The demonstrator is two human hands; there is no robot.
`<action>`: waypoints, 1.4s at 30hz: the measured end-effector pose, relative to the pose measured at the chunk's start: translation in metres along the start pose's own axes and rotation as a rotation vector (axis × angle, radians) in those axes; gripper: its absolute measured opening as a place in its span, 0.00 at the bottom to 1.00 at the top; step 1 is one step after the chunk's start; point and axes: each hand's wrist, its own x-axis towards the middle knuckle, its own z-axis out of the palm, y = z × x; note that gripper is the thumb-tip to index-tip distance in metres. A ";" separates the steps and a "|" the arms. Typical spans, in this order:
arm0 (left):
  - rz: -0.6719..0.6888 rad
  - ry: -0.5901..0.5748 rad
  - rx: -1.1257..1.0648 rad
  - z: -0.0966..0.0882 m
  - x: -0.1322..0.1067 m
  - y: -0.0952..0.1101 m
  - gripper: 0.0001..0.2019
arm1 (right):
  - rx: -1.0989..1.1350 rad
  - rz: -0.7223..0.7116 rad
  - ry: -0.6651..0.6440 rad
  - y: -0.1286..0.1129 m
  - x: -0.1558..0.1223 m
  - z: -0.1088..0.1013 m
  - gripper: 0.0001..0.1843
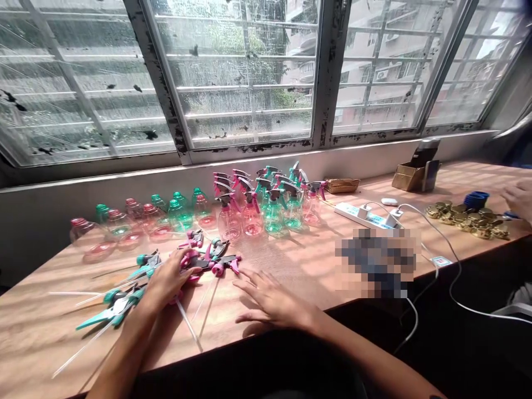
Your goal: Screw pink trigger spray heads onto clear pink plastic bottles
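Sunshine stripes the wooden table (291, 260). Nearest, the right hand (270, 302) lies open and flat, fingers spread on the wood. The left hand (166, 282) rests on a pile of spray heads (208, 260), with its fingers bent over a pink one. I cannot tell if it grips. The spray heads are pink and teal, with long thin tubes. Behind them stand open bottles (124, 221), then capped bottles (266, 213).

Loose pink-and-grey plastic trigger spray heads (216, 263) with thin clear dip tubes, heaped on their sides on the wooden tabletop (291, 249), tubes trailing toward the near edge. Teal-and-grey plastic trigger spray heads (120, 302) just left of them, also lying flat, tubes splayed leftward.
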 end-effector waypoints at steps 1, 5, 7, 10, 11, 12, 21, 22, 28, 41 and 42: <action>0.004 0.024 0.003 0.000 0.000 -0.001 0.25 | 0.003 -0.003 -0.024 0.002 0.002 0.004 0.41; 0.052 0.113 -0.007 0.001 -0.004 -0.002 0.11 | -0.014 0.001 -0.087 -0.001 0.000 0.010 0.37; 0.079 0.143 -0.037 0.001 -0.007 -0.002 0.09 | -0.026 0.011 -0.082 -0.003 -0.001 0.009 0.35; 0.100 0.179 -0.096 0.000 -0.010 0.002 0.10 | -0.024 0.011 -0.075 -0.003 -0.002 0.007 0.34; 0.105 0.190 -0.122 -0.001 -0.011 0.005 0.10 | -0.018 0.010 -0.073 -0.003 -0.002 0.006 0.34; 0.110 0.200 -0.152 -0.003 -0.012 0.009 0.11 | -0.012 0.010 -0.069 -0.002 -0.002 0.007 0.34; 0.254 0.197 -0.506 -0.003 -0.046 0.092 0.14 | 0.192 0.052 0.256 0.006 -0.007 0.018 0.48; 0.277 0.185 -0.527 0.002 -0.051 0.104 0.13 | 0.242 0.068 0.338 0.007 -0.008 0.019 0.50; 0.383 0.061 -0.472 0.021 -0.072 0.147 0.11 | 0.542 0.172 0.588 0.009 -0.014 0.015 0.24; -0.121 0.376 -0.042 -0.056 0.100 0.020 0.22 | 0.398 0.070 0.492 0.009 -0.014 0.019 0.24; -0.110 0.356 -0.003 -0.052 0.117 0.018 0.20 | 0.392 0.065 0.492 0.009 -0.014 0.018 0.24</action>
